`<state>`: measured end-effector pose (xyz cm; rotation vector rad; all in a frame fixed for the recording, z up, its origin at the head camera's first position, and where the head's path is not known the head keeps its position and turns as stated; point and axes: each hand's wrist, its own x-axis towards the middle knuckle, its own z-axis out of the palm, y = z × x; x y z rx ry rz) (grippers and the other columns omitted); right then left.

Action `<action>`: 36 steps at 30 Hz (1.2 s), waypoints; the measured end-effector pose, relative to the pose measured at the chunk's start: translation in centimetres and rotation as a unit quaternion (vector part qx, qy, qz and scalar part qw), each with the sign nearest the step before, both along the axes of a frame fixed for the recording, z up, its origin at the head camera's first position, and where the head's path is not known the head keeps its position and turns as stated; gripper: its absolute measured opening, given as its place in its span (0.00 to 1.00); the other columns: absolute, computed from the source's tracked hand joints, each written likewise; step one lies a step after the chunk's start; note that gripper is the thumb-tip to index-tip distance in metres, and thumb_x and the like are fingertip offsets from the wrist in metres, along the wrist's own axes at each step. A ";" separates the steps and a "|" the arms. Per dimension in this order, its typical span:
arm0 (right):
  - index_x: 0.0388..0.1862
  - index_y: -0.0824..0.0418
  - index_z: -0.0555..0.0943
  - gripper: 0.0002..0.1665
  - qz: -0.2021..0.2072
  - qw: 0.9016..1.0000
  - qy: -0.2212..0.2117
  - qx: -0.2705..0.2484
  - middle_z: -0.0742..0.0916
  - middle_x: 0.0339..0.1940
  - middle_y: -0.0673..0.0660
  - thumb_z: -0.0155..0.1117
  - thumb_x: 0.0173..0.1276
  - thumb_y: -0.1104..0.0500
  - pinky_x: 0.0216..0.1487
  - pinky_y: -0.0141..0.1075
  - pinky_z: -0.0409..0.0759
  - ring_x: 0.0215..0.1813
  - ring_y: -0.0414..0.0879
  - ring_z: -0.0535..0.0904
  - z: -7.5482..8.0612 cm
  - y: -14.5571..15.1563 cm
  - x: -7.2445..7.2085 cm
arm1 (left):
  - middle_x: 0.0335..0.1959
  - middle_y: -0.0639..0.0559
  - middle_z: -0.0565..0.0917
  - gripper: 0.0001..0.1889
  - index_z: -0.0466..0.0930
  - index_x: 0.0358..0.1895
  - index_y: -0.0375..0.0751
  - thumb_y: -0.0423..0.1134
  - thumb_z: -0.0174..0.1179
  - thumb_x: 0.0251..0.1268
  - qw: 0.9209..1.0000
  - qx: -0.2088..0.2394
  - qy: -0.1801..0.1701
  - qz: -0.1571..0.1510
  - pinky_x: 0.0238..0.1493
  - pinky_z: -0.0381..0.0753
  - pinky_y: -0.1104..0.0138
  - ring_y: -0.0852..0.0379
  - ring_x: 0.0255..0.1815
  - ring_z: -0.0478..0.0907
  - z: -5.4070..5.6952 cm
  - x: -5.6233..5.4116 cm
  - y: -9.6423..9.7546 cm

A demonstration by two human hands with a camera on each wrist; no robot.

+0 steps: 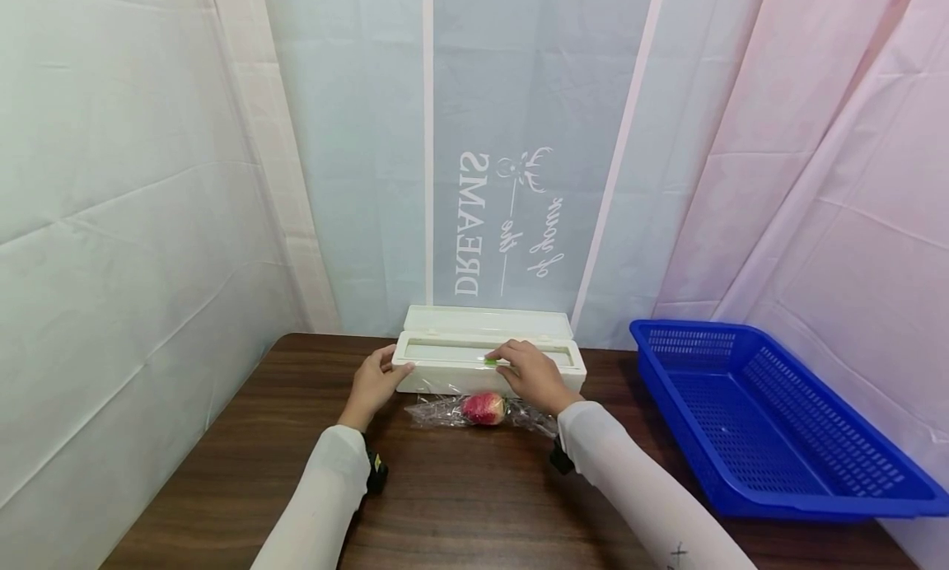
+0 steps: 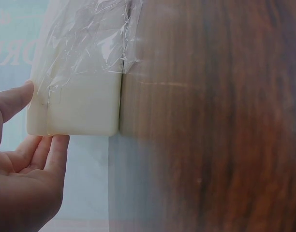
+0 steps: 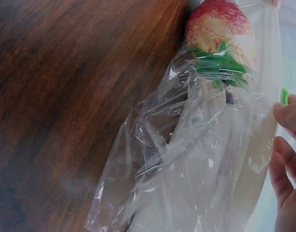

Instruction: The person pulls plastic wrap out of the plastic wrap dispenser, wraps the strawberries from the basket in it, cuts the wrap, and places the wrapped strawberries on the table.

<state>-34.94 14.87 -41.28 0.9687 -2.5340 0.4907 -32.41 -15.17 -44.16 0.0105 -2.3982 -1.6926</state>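
Observation:
A white cling film dispenser [image 1: 445, 380] lies lengthwise on the table with its lid [image 1: 489, 320] raised behind it. My left hand [image 1: 374, 386] grips its left end, thumb at the front edge and fingers against the end face [image 2: 75, 111]. At the dispenser's top, my right hand [image 1: 532, 375] pinches a small green slide cutter [image 1: 491, 362] between thumb and finger. Clear cling film [image 3: 186, 159] hangs over the dispenser's front and spreads onto the table. Against that front lies a red and yellow fruit [image 1: 483, 408] with green leaves [image 3: 220, 66], film around it.
To the right stands a blue perforated plastic basket [image 1: 741, 405]. The dark wood-grain table [image 1: 460, 504] reaches forward to a printed curtain [image 1: 519, 100]. Pale fabric [image 1: 111, 224] hangs along the left side, pinkish fabric [image 1: 853, 183] along the right.

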 end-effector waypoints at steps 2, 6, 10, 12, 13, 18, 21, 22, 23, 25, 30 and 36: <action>0.53 0.48 0.85 0.14 0.004 1.000 0.003 -0.001 0.85 0.51 0.45 0.67 0.71 0.61 0.43 0.40 0.81 0.48 0.43 0.79 0.0 0.0 0.0 | 0.69 0.32 0.70 0.34 0.65 0.72 0.30 0.40 0.67 0.68 1.000 0.002 0.000 0.000 0.60 0.76 0.48 0.37 0.67 0.71 0.0 0.0 0.0; 0.54 0.48 0.85 0.16 0.011 1.000 0.005 -0.004 0.85 0.51 0.45 0.67 0.71 0.62 0.43 0.41 0.81 0.49 0.44 0.79 0.1 -0.1 -0.1 | 0.69 0.32 0.70 0.34 0.65 0.72 0.31 0.40 0.67 0.68 1.000 0.005 -0.002 0.002 0.60 0.76 0.49 0.37 0.67 0.71 -0.1 -0.1 -0.1; 0.55 0.48 0.85 0.17 0.010 1.000 0.004 0.003 0.85 0.53 0.46 0.67 0.71 0.63 0.43 0.42 0.80 0.50 0.45 0.79 0.1 -0.1 -0.2 | 0.69 0.33 0.70 0.34 0.65 0.72 0.31 0.41 0.67 0.69 1.000 0.003 -0.002 0.004 0.60 0.77 0.48 0.37 0.67 0.71 -0.2 -0.1 -0.1; 0.57 0.47 0.85 0.18 0.007 1.000 0.003 0.013 0.85 0.55 0.46 0.66 0.71 0.63 0.42 0.42 0.80 0.50 0.45 0.79 0.1 -0.1 -0.2 | 0.69 0.32 0.70 0.34 0.65 0.72 0.31 0.40 0.67 0.69 1.000 0.002 -0.001 0.003 0.60 0.77 0.48 0.37 0.67 0.71 -0.2 -0.1 -0.1; 0.57 0.46 0.85 0.19 0.007 1.000 0.003 0.016 0.85 0.56 0.46 0.66 0.72 0.63 0.42 0.42 0.80 0.51 0.45 0.79 0.1 -0.1 -0.3 | 0.69 0.32 0.70 0.34 0.65 0.72 0.31 0.40 0.67 0.69 1.000 0.002 0.000 0.003 0.60 0.77 0.48 0.37 0.67 0.71 -0.2 -0.1 -0.1; 0.61 0.44 0.84 0.23 0.012 1.000 0.005 0.027 0.84 0.60 0.47 0.65 0.72 0.65 0.36 0.40 0.79 0.50 0.46 0.78 0.0 -0.1 -0.3 | 0.69 0.32 0.70 0.33 0.65 0.72 0.31 0.40 0.66 0.69 1.000 0.001 0.001 0.002 0.60 0.76 0.48 0.37 0.67 0.71 -0.1 -0.1 -0.1; 0.61 0.44 0.83 0.24 0.017 0.999 0.007 0.029 0.84 0.60 0.48 0.64 0.72 0.66 0.35 0.40 0.78 0.50 0.46 0.78 -0.1 -0.2 -0.2 | 0.69 0.32 0.70 0.34 0.65 0.72 0.31 0.40 0.67 0.69 1.000 -0.003 -0.002 0.002 0.60 0.76 0.48 0.36 0.67 0.70 -0.1 -0.1 -0.1; 0.62 0.44 0.83 0.24 0.018 0.999 0.010 0.031 0.84 0.60 0.48 0.64 0.72 0.66 0.35 0.40 0.78 0.50 0.46 0.78 -0.1 -0.2 -0.3 | 0.69 0.32 0.70 0.34 0.65 0.72 0.31 0.41 0.67 0.69 1.000 -0.003 -0.003 0.002 0.60 0.76 0.48 0.36 0.67 0.71 -0.1 -0.1 -0.1; 0.62 0.44 0.83 0.24 0.019 0.999 0.014 0.033 0.84 0.60 0.48 0.64 0.72 0.66 0.35 0.40 0.78 0.51 0.46 0.78 -0.1 -0.2 -0.2 | 0.69 0.32 0.70 0.34 0.65 0.72 0.31 0.41 0.67 0.69 1.000 -0.004 -0.004 0.002 0.60 0.76 0.48 0.36 0.67 0.71 -0.1 -0.1 -0.1; 0.62 0.45 0.83 0.24 0.022 0.999 0.021 0.035 0.84 0.60 0.49 0.64 0.71 0.67 0.35 0.40 0.79 0.51 0.47 0.78 -0.2 -0.2 -0.3 | 0.68 0.32 0.70 0.34 0.65 0.72 0.31 0.41 0.67 0.69 1.000 -0.006 -0.005 0.002 0.60 0.76 0.48 0.37 0.67 0.71 -0.1 -0.1 -0.1; 0.62 0.44 0.83 0.26 0.024 0.998 0.025 0.046 0.84 0.59 0.48 0.62 0.71 0.68 0.37 0.40 0.79 0.50 0.46 0.78 -0.1 -0.2 -0.2 | 0.69 0.32 0.70 0.34 0.65 0.72 0.31 0.42 0.66 0.69 1.000 -0.005 -0.002 0.000 0.60 0.77 0.48 0.37 0.67 0.71 -0.4 -0.1 -0.2; 0.61 0.46 0.83 0.27 0.016 0.998 0.021 0.057 0.84 0.57 0.47 0.60 0.67 0.68 0.42 0.40 0.76 0.47 0.46 0.77 0.1 -0.3 -0.2 | 0.69 0.33 0.70 0.34 0.65 0.73 0.33 0.42 0.67 0.69 1.000 0.001 -0.005 -0.001 0.60 0.76 0.48 0.38 0.68 0.70 -0.4 -0.2 -0.1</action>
